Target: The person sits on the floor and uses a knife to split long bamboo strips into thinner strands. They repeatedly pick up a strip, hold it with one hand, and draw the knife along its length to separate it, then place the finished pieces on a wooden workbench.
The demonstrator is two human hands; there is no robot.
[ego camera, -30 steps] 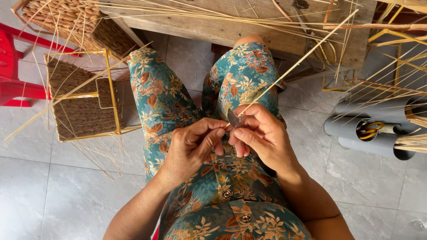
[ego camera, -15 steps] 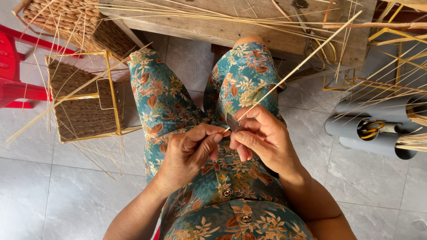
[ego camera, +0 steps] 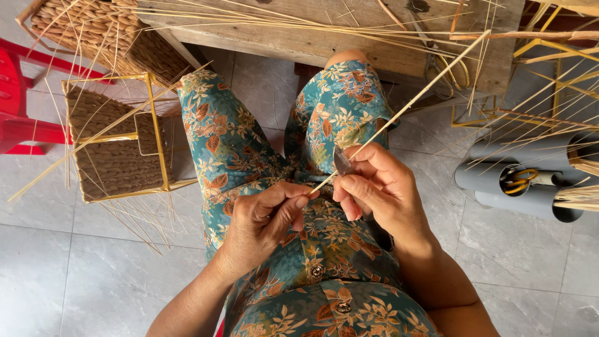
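My left hand (ego camera: 265, 221) pinches the near end of a long pale reed strip (ego camera: 412, 103) over my lap. The strip runs up and to the right, out past the wooden table's edge. My right hand (ego camera: 377, 187) grips a small dark knife blade (ego camera: 342, 161), and its edge rests against the strip just beside my left fingertips. Both hands hover above my knees, which are covered in teal cloth with a leaf print.
A worn wooden table (ego camera: 324, 37) with many loose reeds lies ahead. Woven baskets on gold wire frames (ego camera: 115, 146) stand at the left, beside a red plastic stool (ego camera: 15, 106). Grey tubes (ego camera: 518, 181) holding scissors and reed bundles lie at the right on the tiled floor.
My left hand has shifted slightly down and left along the strip. The right hand and blade have barely moved.
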